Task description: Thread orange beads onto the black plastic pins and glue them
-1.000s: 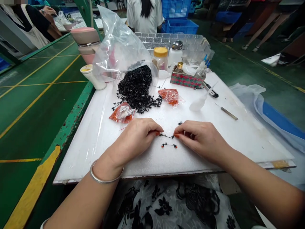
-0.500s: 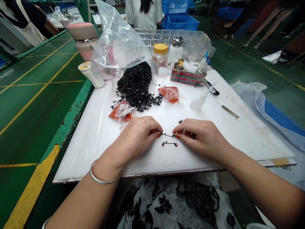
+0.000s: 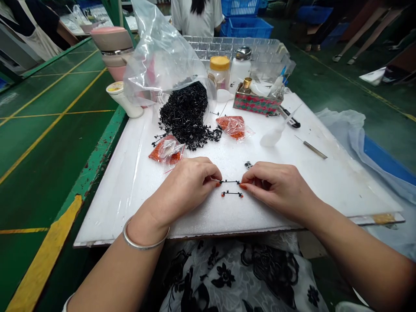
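Between my two hands is a thin black plastic rod part [image 3: 230,181] with small fittings at its ends. My left hand [image 3: 195,180] pinches its left end, and my right hand [image 3: 271,182] pinches the right end. Just below it on the white foam board [image 3: 201,223] lies a similar black rod part with orange ends [image 3: 232,193]. Small dark rings [image 3: 248,165] lie beyond my right fingertips. Further back a heap of black plastic parts [image 3: 185,115] spills from a clear plastic bag [image 3: 162,56]. Two bags of orange pieces, one left [image 3: 165,151] and one right [image 3: 233,126], lie near the heap.
A patterned box [image 3: 256,103] with bottles stands at the back, beside a yellow-lidded jar [image 3: 219,71]. To the right lie a squeeze bottle [image 3: 273,135], a cutter knife [image 3: 290,118] and a needle tool [image 3: 313,149]. A pink container [image 3: 113,52] stands back left. Another person sits beyond.
The held rod has gone from slanting down to the right to about level. My right hand has shifted slightly right; my left hand still pinches its end.
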Demonstrator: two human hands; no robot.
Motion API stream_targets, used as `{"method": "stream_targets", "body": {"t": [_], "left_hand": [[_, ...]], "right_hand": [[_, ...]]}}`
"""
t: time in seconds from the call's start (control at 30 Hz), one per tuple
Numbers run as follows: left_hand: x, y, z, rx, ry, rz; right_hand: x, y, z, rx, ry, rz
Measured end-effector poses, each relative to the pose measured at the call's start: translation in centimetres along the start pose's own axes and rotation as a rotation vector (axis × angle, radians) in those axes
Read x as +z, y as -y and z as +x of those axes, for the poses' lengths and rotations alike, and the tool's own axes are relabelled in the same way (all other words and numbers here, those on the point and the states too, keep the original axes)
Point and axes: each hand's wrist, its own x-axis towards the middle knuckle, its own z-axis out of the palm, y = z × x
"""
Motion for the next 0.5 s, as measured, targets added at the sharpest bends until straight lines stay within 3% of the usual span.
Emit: {"method": "stream_targets", "body": {"t": [0.27, 0.5], "left_hand": [[0.11, 0.07, -0.01, 0.001, 0.003, -0.002], [0.09, 0.11, -0.01, 0.014, -0.008, -0.009]], "right_hand": [[-0.49, -0.53, -0.17, 0.106, -0.005, 0.17], [-0.12, -0.46, 0.0, -0.002, -0.02, 0.104]]}}
